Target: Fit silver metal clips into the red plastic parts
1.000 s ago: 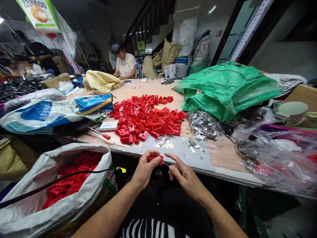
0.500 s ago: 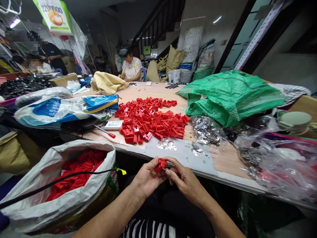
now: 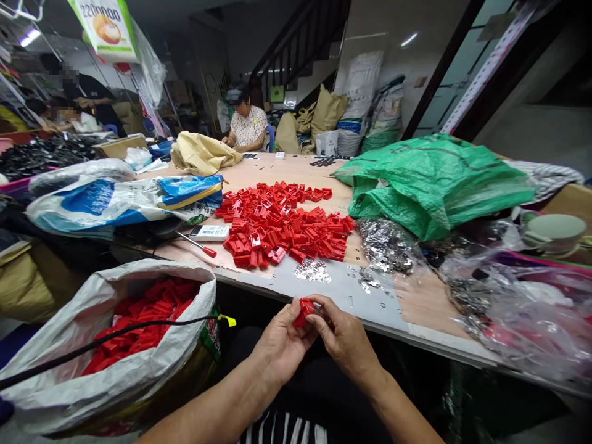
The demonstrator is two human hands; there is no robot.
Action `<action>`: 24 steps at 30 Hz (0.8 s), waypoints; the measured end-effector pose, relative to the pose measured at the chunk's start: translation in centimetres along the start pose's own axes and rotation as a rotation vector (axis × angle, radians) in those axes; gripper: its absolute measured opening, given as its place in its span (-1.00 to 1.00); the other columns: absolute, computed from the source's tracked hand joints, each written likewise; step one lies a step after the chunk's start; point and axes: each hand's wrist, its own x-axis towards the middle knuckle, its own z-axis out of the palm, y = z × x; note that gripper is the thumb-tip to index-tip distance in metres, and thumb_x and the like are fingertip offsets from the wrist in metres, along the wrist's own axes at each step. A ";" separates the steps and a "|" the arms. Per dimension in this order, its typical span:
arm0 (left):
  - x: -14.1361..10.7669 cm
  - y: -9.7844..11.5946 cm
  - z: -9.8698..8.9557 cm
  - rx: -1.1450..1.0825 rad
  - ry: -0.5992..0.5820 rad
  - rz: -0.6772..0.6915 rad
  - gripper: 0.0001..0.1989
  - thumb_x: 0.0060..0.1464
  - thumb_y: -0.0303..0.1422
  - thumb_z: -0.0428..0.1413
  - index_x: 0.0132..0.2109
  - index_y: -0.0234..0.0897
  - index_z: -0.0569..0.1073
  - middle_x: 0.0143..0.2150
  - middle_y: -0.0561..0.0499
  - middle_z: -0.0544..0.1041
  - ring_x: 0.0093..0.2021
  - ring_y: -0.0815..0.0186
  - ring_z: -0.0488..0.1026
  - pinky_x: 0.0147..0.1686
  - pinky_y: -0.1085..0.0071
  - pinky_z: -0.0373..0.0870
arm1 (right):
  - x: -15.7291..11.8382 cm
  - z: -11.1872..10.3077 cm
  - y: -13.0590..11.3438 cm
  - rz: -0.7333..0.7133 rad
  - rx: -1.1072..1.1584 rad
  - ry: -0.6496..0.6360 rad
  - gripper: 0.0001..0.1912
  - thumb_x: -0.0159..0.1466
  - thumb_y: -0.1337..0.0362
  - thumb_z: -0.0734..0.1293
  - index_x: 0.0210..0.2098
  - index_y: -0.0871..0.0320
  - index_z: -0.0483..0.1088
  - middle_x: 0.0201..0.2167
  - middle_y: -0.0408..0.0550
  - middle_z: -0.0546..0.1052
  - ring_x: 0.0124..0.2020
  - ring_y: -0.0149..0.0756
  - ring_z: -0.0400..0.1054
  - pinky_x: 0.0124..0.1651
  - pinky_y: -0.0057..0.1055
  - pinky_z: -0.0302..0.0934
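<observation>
Just off the table's near edge, a small red plastic part (image 3: 303,312) is held in my left hand (image 3: 283,342), its thumb and fingers closed around it. My right hand (image 3: 340,336) pinches the part's right side with thumb and index finger. Whether a small metal piece is also between those fingertips is hidden. Beyond my hands, a small heap of silvery metal pieces (image 3: 313,271) lies on a grey sheet (image 3: 337,290). Behind it spreads a large pile of similar red plastic parts (image 3: 287,228).
At my left stands an open white sack (image 3: 152,271) of red parts, a black cord (image 3: 152,324) across it. A red-handled screwdriver (image 3: 198,245) lies beside a white box (image 3: 210,233). Right are bagged metal pieces (image 3: 386,243) and a green sack (image 3: 435,179). A co-worker (image 3: 248,126) sits across.
Both hands have shifted slightly, and the red part is turned to a more upright angle. The right fingertips have closed in along its side. The view has tilted a little.
</observation>
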 end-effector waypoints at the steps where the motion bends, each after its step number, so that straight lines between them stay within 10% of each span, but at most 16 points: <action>1: 0.0 0.0 0.0 0.013 -0.017 0.001 -0.83 0.00 -0.33 0.26 -0.34 -0.36 0.47 -0.35 -0.02 0.58 -0.35 0.38 0.52 -0.15 0.41 0.42 | 0.0 0.0 0.2 0.014 0.034 -0.007 -0.70 0.32 0.13 0.19 0.01 0.06 0.29 -0.39 -0.12 0.50 -0.40 -0.28 0.39 -0.29 -0.41 0.22; 7: -0.2 0.5 0.0 0.353 -0.122 0.341 -0.74 -0.18 -0.46 0.34 -0.36 -0.30 0.41 -0.37 0.07 0.55 -0.30 0.36 0.52 -0.16 0.42 0.38 | -0.5 -0.4 0.7 0.081 0.251 0.006 -0.61 0.32 0.04 0.19 0.05 0.11 0.23 -0.60 -0.29 0.15 -0.57 -0.40 0.09 -0.47 -0.48 0.04; 14: -0.6 1.3 -0.3 1.060 -0.087 0.760 -0.57 -0.17 -0.45 0.32 -0.10 -0.17 0.45 -0.19 -0.01 0.56 -0.16 0.20 0.51 -0.09 0.33 0.37 | -1.0 -0.4 1.0 0.148 0.431 -0.001 -0.68 0.31 0.03 0.19 -0.10 0.12 0.28 -0.50 -0.20 0.30 -0.47 -0.38 0.18 -0.41 -0.46 0.12; 24: -0.7 1.5 -0.9 1.314 -0.163 0.915 -0.59 -0.08 -0.48 0.24 -0.03 -0.10 0.48 -0.11 -0.05 0.56 -0.07 0.13 0.49 0.03 0.26 0.34 | -1.2 0.2 1.5 0.169 0.448 -0.036 -0.69 0.31 0.03 0.20 -0.13 0.12 0.31 -0.40 -0.16 0.40 -0.44 -0.38 0.24 -0.35 -0.46 0.18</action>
